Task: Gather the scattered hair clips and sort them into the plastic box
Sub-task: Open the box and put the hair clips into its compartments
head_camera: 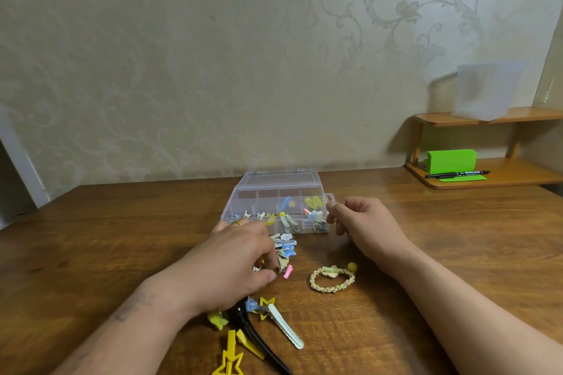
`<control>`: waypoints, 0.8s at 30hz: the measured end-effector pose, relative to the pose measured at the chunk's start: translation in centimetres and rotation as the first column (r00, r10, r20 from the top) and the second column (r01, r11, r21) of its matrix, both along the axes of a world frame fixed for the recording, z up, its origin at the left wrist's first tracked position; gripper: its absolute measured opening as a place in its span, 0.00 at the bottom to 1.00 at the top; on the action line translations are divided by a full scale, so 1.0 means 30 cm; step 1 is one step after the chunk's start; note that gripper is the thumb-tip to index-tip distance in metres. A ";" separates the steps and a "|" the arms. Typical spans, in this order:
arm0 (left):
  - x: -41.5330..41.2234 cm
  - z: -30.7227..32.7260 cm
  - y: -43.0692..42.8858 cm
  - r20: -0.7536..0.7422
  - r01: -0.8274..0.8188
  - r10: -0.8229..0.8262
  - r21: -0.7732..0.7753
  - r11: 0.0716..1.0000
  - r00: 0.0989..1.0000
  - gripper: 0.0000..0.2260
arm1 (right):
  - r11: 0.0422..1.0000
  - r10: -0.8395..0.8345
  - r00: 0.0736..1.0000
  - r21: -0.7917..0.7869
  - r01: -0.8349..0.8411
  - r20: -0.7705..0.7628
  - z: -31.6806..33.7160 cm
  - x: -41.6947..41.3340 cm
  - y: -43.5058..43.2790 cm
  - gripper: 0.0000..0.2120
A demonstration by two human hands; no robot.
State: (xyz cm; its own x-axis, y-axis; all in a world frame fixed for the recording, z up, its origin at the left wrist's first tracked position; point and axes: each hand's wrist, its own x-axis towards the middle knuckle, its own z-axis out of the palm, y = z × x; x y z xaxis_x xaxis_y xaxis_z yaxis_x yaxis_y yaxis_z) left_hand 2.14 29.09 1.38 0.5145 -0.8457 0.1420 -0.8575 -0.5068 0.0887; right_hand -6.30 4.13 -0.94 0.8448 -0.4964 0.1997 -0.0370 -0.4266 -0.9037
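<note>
From the head camera we see our left hand curled over the small hair clips before the plastic box (grip hidden), mid-gather. Our right hand hovers loosely curled, empty; next, lift into a compartment.

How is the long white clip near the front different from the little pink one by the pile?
The white clip is far longer and lies apart from the pile; the pink clip is tiny and rests at the pile's edge by the left hand. Both lie on the table, outside the plastic box.
</note>
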 end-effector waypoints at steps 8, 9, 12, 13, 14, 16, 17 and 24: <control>-0.003 -0.007 -0.004 -0.003 0.021 -0.021 -0.001 1.000 1.000 0.02 | 1.000 -0.008 1.000 -0.006 0.008 -0.001 0.001 0.002 -0.002 0.18; -0.004 -0.008 -0.004 -0.005 0.026 -0.026 -0.001 1.000 1.000 0.02 | 1.000 -0.006 1.000 -0.007 0.006 -0.002 0.001 0.002 -0.002 0.18; -0.004 -0.010 -0.004 -0.001 0.041 -0.041 -0.002 0.999 0.999 0.01 | 1.000 -0.007 1.000 -0.006 0.007 -0.002 0.000 0.002 -0.002 0.18; -0.005 -0.009 -0.004 0.000 0.047 -0.047 -0.002 0.999 0.999 0.01 | 1.000 -0.008 1.000 -0.008 0.008 -0.003 0.000 0.002 -0.002 0.18; -0.006 -0.010 -0.005 0.003 0.052 -0.052 0.000 0.999 0.999 0.01 | 1.000 -0.008 1.000 -0.010 0.008 -0.004 0.000 0.001 -0.001 0.18; -0.008 -0.010 -0.006 0.011 0.067 -0.067 -0.004 0.998 0.998 0.02 | 1.000 -0.007 1.000 -0.014 0.007 -0.003 0.001 -0.001 -0.001 0.18; -0.005 -0.012 -0.004 0.010 0.069 -0.069 -0.009 0.998 0.998 0.02 | 1.000 -0.007 1.000 -0.013 0.007 -0.002 0.002 -0.002 0.000 0.18; 0.017 -0.005 0.018 0.003 0.003 -0.003 0.010 1.000 1.000 0.09 | 1.000 -0.006 1.000 -0.013 0.006 -0.002 0.005 -0.002 0.003 0.18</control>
